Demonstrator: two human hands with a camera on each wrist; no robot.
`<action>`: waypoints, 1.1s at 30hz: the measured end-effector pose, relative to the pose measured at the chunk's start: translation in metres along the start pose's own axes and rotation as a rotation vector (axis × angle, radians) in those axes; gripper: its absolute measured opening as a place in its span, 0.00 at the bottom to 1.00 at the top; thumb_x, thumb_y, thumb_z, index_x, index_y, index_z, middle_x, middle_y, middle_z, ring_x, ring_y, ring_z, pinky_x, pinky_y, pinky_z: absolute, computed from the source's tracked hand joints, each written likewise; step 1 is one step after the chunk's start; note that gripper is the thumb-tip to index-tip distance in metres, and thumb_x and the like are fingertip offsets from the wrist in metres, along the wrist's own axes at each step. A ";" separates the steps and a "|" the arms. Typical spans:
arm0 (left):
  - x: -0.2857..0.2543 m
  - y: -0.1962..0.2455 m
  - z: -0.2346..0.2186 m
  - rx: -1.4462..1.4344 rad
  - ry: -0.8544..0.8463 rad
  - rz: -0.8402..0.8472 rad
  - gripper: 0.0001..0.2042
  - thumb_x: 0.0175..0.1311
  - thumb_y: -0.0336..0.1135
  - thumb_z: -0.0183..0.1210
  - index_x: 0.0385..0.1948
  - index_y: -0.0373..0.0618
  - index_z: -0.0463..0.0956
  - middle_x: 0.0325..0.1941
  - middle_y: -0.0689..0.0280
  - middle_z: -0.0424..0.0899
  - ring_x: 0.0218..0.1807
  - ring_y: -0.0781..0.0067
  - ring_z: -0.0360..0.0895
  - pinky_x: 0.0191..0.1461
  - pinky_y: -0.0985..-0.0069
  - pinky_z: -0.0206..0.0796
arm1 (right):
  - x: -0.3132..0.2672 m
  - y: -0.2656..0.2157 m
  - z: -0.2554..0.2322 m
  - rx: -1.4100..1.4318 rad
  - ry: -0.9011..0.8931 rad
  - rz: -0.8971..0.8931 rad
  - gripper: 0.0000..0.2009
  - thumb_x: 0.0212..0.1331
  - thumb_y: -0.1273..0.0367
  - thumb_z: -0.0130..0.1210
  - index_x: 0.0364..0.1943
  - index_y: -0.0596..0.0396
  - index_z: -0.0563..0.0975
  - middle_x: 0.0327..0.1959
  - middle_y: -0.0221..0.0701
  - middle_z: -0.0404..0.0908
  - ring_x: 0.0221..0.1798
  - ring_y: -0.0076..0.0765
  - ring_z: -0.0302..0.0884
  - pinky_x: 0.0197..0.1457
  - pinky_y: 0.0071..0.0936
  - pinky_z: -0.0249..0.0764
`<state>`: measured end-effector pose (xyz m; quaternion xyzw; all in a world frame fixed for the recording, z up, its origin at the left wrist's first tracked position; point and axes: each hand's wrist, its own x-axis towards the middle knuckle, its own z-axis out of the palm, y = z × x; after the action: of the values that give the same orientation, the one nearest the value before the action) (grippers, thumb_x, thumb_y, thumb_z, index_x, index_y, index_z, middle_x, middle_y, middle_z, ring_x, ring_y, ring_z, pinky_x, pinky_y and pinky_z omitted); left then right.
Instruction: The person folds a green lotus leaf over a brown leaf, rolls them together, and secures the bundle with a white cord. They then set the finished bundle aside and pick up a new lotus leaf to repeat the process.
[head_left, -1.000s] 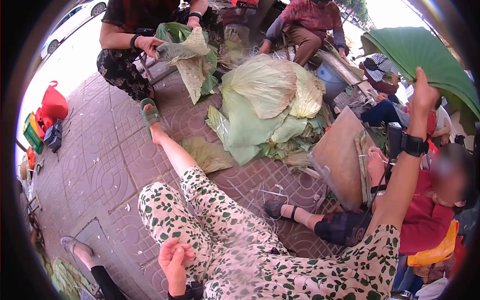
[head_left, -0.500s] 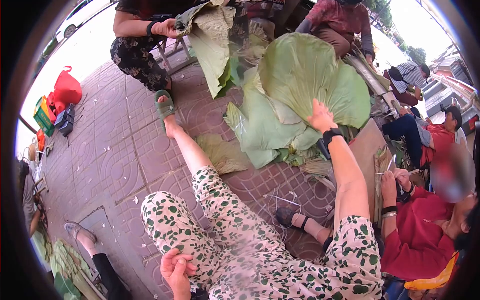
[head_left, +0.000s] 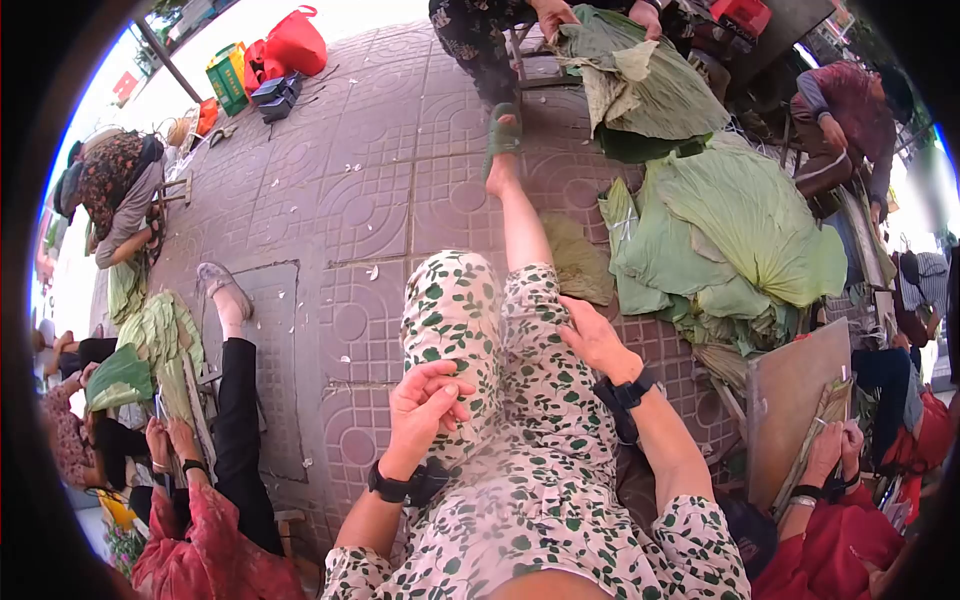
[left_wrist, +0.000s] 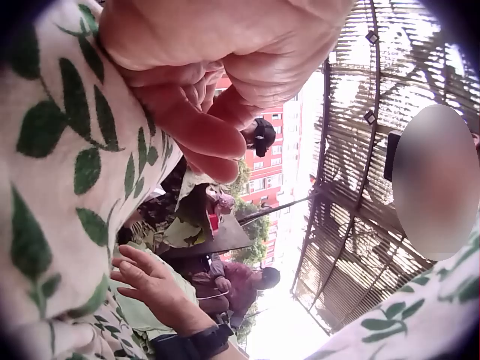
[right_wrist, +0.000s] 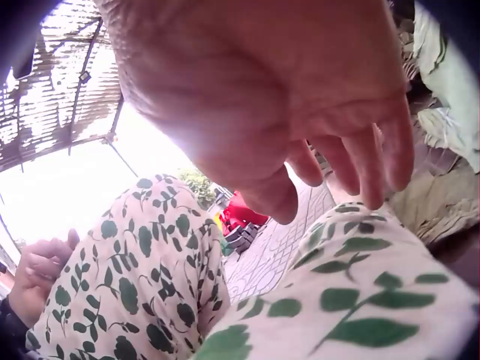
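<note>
My left hand [head_left: 425, 410] lies over the left thigh with its fingers loosely curled and nothing in them. Over the other leg of the leaf-print trousers [head_left: 450, 330] is my right hand [head_left: 597, 338]; it holds nothing, and in the right wrist view its fingers hang relaxed close above the cloth. To the right of my knees a pile of large lotus leaves [head_left: 740, 215] lies on the ground, a broad pale green leaf spread on top. A single dull leaf [head_left: 577, 260] lies flat between my foot and the pile.
Across from me a person's hands hold a leaf [head_left: 665, 90]. At right, a person in red sits beside a brown board [head_left: 795, 410]. More leaves [head_left: 160, 340] lie at left near another seated person. Red bags [head_left: 290, 45] and a dark box [head_left: 277, 97] stand on the paving.
My right hand held up a big green leaf, laid it on the pile, then let go and came back over my lap. The head view has swung left. My left hand stays over the thigh.
</note>
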<state>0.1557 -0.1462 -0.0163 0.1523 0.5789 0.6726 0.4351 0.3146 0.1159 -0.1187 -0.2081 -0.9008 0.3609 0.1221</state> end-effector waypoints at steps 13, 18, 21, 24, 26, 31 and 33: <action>0.012 0.047 0.024 0.972 0.003 0.999 0.25 0.46 0.19 0.57 0.52 0.43 0.74 0.59 0.55 0.72 0.61 0.53 0.68 0.62 0.62 0.60 | -0.019 -0.035 0.007 -0.232 -0.257 0.018 0.22 0.55 0.66 0.55 0.56 0.54 0.69 0.56 0.45 0.70 0.56 0.50 0.70 0.56 0.41 0.70; 0.007 0.047 0.034 1.151 0.023 1.115 0.24 0.44 0.21 0.59 0.50 0.46 0.76 0.63 0.55 0.67 0.65 0.50 0.62 0.65 0.58 0.55 | -0.017 -0.135 -0.045 0.943 -0.254 0.208 0.25 0.63 0.65 0.53 0.62 0.59 0.64 0.54 0.38 0.75 0.55 0.33 0.73 0.58 0.28 0.68; 0.010 0.042 0.040 1.188 -0.010 1.163 0.24 0.44 0.22 0.58 0.49 0.47 0.76 0.64 0.55 0.67 0.65 0.50 0.62 0.65 0.56 0.55 | -0.024 -0.172 -0.041 1.174 -0.178 0.105 0.26 0.63 0.67 0.54 0.63 0.59 0.61 0.57 0.36 0.71 0.57 0.30 0.70 0.60 0.28 0.67; 0.014 0.040 0.044 1.182 -0.043 1.180 0.23 0.44 0.22 0.57 0.48 0.50 0.77 0.63 0.56 0.67 0.65 0.50 0.62 0.65 0.56 0.54 | -0.031 -0.182 -0.027 1.226 -0.080 0.088 0.27 0.61 0.71 0.56 0.63 0.60 0.60 0.58 0.34 0.68 0.59 0.28 0.68 0.61 0.27 0.66; 0.015 0.040 0.045 1.175 -0.069 1.187 0.23 0.45 0.22 0.57 0.47 0.51 0.77 0.63 0.57 0.68 0.65 0.52 0.63 0.66 0.56 0.54 | -0.036 -0.181 -0.014 1.281 0.015 0.119 0.26 0.59 0.74 0.57 0.62 0.60 0.62 0.56 0.33 0.69 0.59 0.28 0.67 0.61 0.27 0.67; 0.018 0.034 0.048 1.145 -0.127 1.251 0.20 0.43 0.24 0.59 0.43 0.51 0.78 0.60 0.58 0.70 0.63 0.53 0.65 0.64 0.56 0.56 | -0.045 -0.182 -0.006 1.331 0.099 0.102 0.24 0.59 0.75 0.57 0.60 0.59 0.63 0.55 0.33 0.69 0.57 0.28 0.68 0.60 0.27 0.67; 0.021 0.032 0.048 1.157 -0.115 1.275 0.18 0.42 0.26 0.59 0.41 0.50 0.79 0.58 0.59 0.71 0.61 0.54 0.66 0.63 0.56 0.59 | -0.044 -0.183 -0.007 1.305 0.137 0.074 0.24 0.58 0.75 0.56 0.59 0.60 0.63 0.55 0.33 0.68 0.57 0.27 0.68 0.60 0.27 0.67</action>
<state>0.1646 -0.0980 0.0203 0.6796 0.6115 0.3792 -0.1429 0.3035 -0.0200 0.0111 -0.1444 -0.4793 0.8232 0.2678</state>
